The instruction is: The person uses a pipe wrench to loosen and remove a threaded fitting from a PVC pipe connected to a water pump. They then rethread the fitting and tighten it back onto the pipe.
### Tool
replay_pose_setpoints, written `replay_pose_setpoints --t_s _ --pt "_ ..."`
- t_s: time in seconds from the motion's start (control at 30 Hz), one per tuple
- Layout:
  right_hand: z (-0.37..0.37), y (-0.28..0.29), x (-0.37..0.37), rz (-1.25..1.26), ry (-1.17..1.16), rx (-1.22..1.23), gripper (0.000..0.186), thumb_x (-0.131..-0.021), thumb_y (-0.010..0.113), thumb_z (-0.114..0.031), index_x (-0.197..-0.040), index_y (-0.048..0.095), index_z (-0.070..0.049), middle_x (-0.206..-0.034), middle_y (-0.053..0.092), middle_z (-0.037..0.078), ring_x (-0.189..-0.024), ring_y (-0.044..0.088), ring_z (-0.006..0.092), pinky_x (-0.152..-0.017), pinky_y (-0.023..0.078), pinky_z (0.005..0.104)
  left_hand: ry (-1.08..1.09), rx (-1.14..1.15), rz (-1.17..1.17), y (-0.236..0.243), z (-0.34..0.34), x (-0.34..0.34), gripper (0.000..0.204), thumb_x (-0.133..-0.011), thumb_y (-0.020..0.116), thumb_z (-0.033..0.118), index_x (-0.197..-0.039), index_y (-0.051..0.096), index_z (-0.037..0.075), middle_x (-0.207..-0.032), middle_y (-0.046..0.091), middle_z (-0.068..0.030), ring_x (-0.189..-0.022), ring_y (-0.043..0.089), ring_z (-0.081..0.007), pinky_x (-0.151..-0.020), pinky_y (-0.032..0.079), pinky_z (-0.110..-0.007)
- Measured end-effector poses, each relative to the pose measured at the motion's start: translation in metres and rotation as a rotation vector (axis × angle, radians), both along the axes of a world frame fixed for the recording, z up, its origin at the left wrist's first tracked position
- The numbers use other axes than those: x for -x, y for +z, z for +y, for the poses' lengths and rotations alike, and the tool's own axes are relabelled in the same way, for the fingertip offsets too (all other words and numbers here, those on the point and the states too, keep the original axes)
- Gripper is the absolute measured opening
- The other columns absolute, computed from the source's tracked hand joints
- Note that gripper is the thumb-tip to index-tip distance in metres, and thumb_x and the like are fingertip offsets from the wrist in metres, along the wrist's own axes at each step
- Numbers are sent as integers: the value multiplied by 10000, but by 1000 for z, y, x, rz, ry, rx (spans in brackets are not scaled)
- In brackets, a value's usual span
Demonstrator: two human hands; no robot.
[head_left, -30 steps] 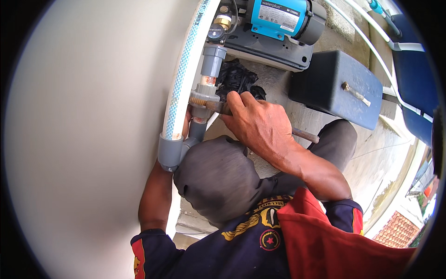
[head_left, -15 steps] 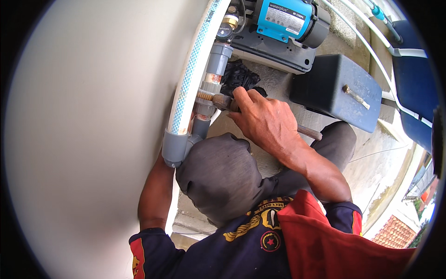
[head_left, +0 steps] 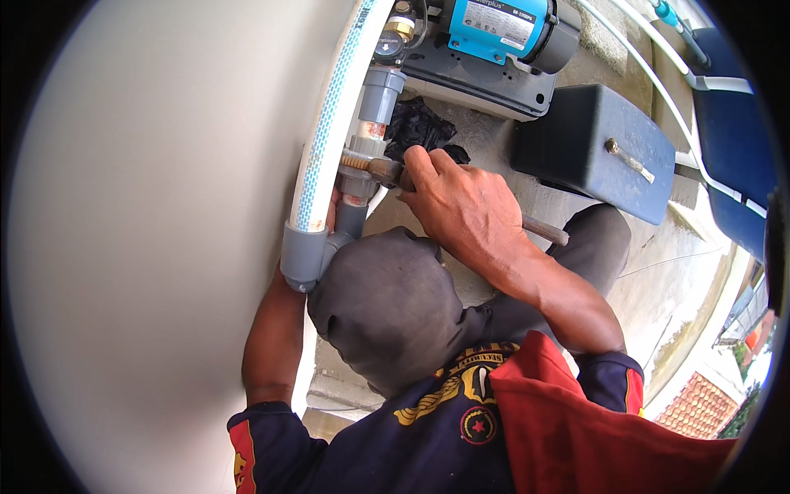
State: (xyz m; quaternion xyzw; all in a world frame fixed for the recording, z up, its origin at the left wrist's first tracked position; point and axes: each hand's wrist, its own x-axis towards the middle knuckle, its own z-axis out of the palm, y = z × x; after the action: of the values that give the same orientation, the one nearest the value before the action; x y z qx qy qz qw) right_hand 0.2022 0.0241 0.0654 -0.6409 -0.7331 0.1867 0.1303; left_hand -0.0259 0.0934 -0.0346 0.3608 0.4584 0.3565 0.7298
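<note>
My right hand point(head_left: 465, 193) is closed around a rusty pipe wrench point(head_left: 546, 230), whose handle end sticks out past the wrist. The wrench's brown toothed jaw point(head_left: 355, 161) lies across the grey pipe union point(head_left: 360, 183), at the gap between its two parts. Behind the pipes is my left hand point(head_left: 333, 211); only a sliver of it shows, and the fingers are mostly hidden. Beside the union runs a white pipe with blue marks point(head_left: 331, 123), ending in a grey elbow point(head_left: 303, 253). My trousered knee point(head_left: 391, 309) is bent close below the pipework.
A blue water pump point(head_left: 498, 25) stands on a black base point(head_left: 477, 78) beyond the pipes. Below it lies a black plastic bag point(head_left: 420, 123). A dark box-shaped cover point(head_left: 609, 152) sits at the right with a metal fitting on top point(head_left: 632, 161). A pale wall point(head_left: 164, 247) rises along the left.
The pipes and pump have shifted slightly up and left in view. My right hand and the wrench have moved a little left and up, still on the union.
</note>
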Motion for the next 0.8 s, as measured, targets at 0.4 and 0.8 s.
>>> replay_pose_setpoints --t_s 0.4,0.8 --pt "-2 -3 2 -40 21 20 370 -952 626 -422 -897 549 -65 -726 595 106 -633 676 303 -517 540 402 4 75 152 22 -13 -13 555 -1060 450 431 -1473 368 69 -1448 463 -130 -1325 473 -227 -1140 375 -415" --pt "-4 -7 -1 -16 34 -13 344 -918 682 -380 -962 522 -78 -748 607 94 -642 685 308 -515 542 410 41 105 -62 11 -3 -7 548 -1040 487 447 -1428 398 70 -1410 479 -111 -1299 483 -228 -1119 374 -417"
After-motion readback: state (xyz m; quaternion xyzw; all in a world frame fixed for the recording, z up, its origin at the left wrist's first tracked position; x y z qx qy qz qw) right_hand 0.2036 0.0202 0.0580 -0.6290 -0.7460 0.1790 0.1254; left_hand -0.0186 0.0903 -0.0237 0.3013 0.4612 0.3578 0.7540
